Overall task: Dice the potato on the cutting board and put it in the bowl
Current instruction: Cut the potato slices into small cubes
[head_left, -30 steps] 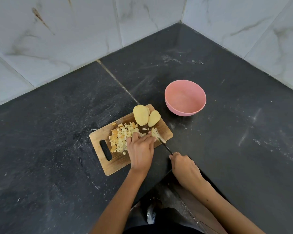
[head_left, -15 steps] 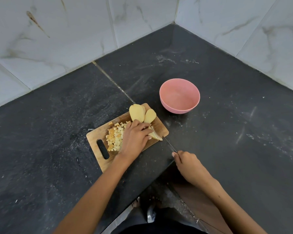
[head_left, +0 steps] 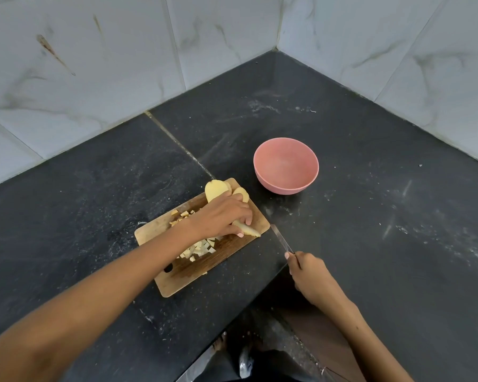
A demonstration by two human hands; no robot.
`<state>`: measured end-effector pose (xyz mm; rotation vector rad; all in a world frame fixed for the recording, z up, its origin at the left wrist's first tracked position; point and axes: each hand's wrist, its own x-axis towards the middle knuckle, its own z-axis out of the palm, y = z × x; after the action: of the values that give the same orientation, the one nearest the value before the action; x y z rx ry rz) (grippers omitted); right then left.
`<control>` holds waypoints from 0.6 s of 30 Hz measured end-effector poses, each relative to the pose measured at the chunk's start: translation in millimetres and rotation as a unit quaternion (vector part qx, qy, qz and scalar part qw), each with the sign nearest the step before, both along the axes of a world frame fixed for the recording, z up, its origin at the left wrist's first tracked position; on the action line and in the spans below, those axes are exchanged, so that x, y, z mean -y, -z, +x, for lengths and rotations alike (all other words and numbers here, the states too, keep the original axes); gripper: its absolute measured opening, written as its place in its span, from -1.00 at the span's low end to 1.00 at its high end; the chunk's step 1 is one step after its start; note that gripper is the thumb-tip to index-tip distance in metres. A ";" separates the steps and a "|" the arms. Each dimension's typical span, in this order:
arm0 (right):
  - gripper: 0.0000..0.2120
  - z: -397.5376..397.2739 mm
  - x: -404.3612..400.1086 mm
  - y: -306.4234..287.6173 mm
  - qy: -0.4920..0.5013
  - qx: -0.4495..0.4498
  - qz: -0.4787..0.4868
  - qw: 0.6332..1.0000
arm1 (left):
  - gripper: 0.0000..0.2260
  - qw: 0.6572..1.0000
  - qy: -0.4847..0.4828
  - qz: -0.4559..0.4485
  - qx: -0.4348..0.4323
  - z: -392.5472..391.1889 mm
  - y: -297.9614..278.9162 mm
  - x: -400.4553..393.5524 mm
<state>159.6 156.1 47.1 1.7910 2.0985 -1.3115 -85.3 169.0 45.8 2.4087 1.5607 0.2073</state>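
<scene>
A wooden cutting board (head_left: 232,250) lies on the dark counter. On it sits a pile of diced potato (head_left: 200,248), partly hidden under my left forearm. Two larger potato pieces (head_left: 215,189) stand at the board's far end. My left hand (head_left: 222,216) reaches over the board and its fingers curl on a potato slice (head_left: 249,231) near the right edge. My right hand (head_left: 307,271) grips a knife (head_left: 281,239) off the board's right corner, with the blade pointing toward the board. The pink bowl (head_left: 286,165) stands empty beyond the board to the right.
The dark stone counter (head_left: 370,216) meets white marble tile walls (head_left: 94,64) in a corner behind the bowl. The counter's front edge runs just below the board. My feet and the floor (head_left: 246,354) show below it.
My left hand moved from the near side of the diced pile up across the board to the slice. My right hand drew the knife back off the board to the right.
</scene>
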 end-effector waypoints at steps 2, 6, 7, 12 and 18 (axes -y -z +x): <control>-0.64 -0.7 0.5 0.5 -0.003 -0.002 -0.003 1.000 | -0.77 0.999 -0.049 -0.003 -0.005 3.7 1.8 5.0; -0.64 -6.3 -0.1 -2.4 -0.007 -0.012 -0.002 1.000 | -0.73 0.983 -0.174 0.007 -0.050 23.6 7.7 21.8; -0.64 -9.0 -0.5 -3.1 -0.010 -0.014 -0.001 1.000 | -0.72 0.976 -0.210 0.017 -0.058 29.3 10.6 26.8; -0.64 -27.3 -2.1 -4.5 -0.049 -0.006 0.033 0.998 | -0.76 0.930 -0.362 0.062 -0.017 52.7 23.3 45.4; -0.67 -48.8 -4.1 1.8 -0.077 0.033 0.082 0.993 | -0.93 0.917 -0.365 0.155 0.043 63.3 38.3 52.5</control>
<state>110.8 160.2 45.3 1.6628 2.3160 -1.0558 -22.0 116.5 7.6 1.8408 2.4638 0.7357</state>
